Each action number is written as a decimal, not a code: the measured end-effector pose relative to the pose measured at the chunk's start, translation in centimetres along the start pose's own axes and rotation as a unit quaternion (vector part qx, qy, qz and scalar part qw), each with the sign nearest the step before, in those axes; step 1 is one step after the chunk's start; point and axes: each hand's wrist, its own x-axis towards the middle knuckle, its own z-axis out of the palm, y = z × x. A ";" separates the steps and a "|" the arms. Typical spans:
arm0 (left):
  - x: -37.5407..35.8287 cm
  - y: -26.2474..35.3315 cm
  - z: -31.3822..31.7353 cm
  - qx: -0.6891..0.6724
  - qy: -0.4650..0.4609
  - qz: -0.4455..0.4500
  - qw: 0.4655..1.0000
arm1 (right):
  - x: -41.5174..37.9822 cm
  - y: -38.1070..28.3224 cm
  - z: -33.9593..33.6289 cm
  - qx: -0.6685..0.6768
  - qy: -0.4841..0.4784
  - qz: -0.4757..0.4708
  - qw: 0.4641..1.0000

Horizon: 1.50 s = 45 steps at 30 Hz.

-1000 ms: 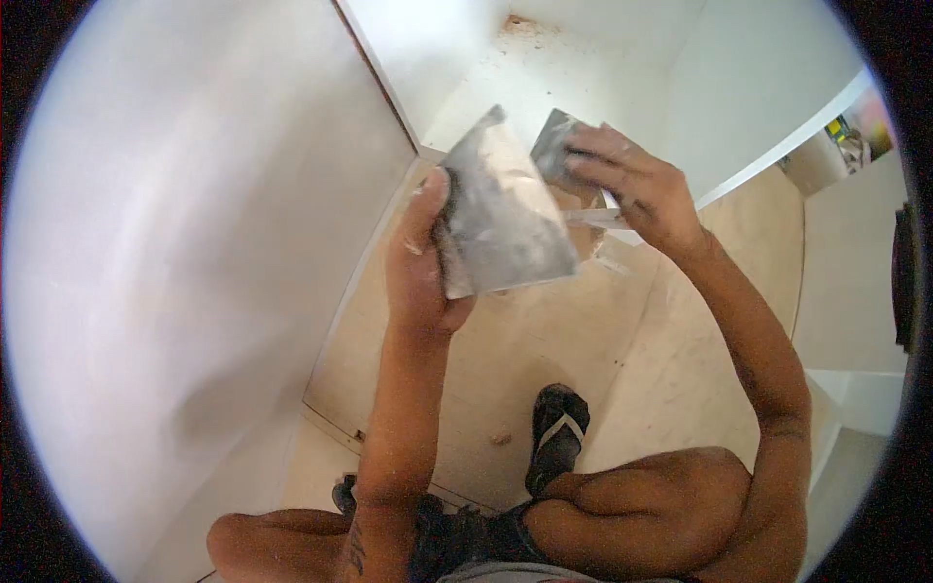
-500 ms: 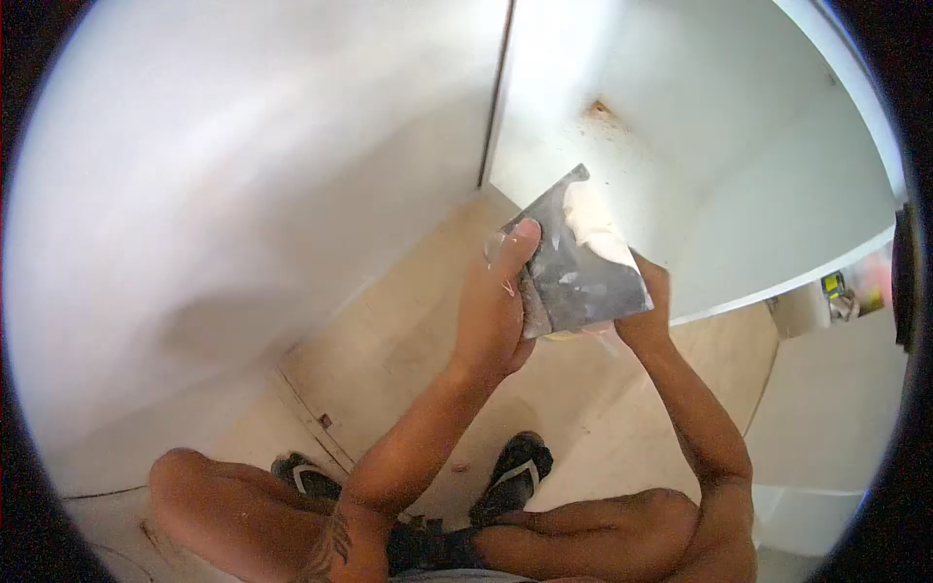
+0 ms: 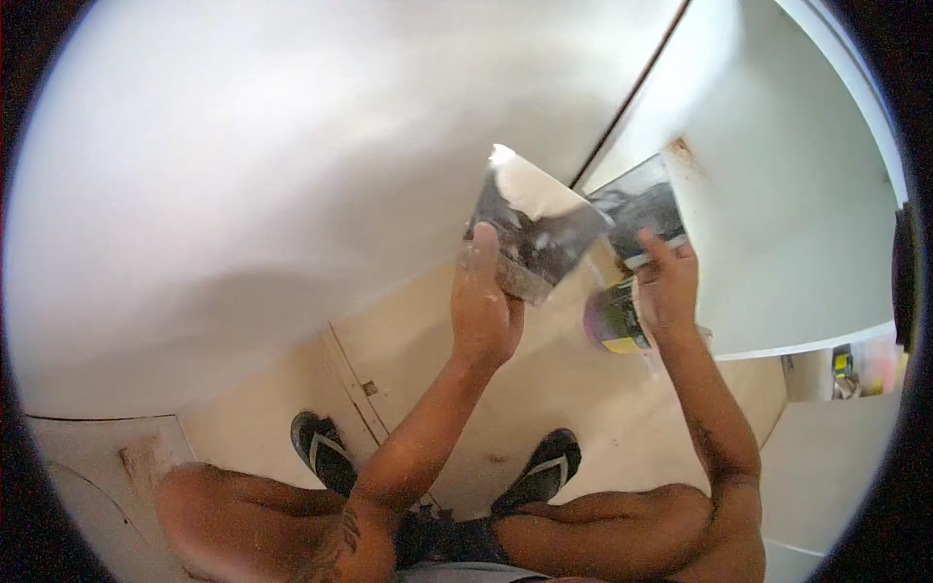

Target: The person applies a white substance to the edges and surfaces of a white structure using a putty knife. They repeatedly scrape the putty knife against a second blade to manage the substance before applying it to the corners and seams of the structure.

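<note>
My left hand is closed on a flat grey metal blade, thumb on its face; white paste lies along its upper edge. A second grey blade, with less white on it, is gripped by my right hand. The two blades meet or overlap near their adjoining corners; whether they touch is unclear. Below them, beside my right hand, shows a round container with a green, yellow and purple label, partly hidden by the hand.
A large white wall fills the left, and a curved pale panel stands at the right. My sandalled feet are on the beige floor. Several small coloured items sit at the far right.
The two blades, stacked together before, are now apart side by side. The left one has turned and moved slightly left, the right one is now visible, and the labelled container has come into sight.
</note>
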 end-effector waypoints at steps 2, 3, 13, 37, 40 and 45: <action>0.3 2.3 -1.4 -0.083 -0.025 0.025 0.996 | -1.4 -3.2 3.5 0.128 -0.011 0.079 0.989; 0.2 3.5 -1.8 -0.049 -0.102 0.058 0.992 | -2.6 -4.5 5.1 0.250 -0.012 0.155 0.956; 4.5 10.9 -2.7 0.527 -0.398 0.362 0.658 | -7.2 -5.6 13.0 0.266 -0.204 0.235 0.912; 4.5 3.7 -21.9 0.559 -0.173 -0.197 0.786 | 3.8 12.4 6.0 0.425 0.007 0.228 0.876; 2.9 6.0 -17.6 0.607 -0.103 -0.251 0.747 | 9.4 18.9 5.7 0.346 0.141 0.212 0.903; -1.3 5.7 -20.2 0.488 0.079 -0.262 0.828 | 17.7 27.3 3.4 0.263 0.107 0.232 0.930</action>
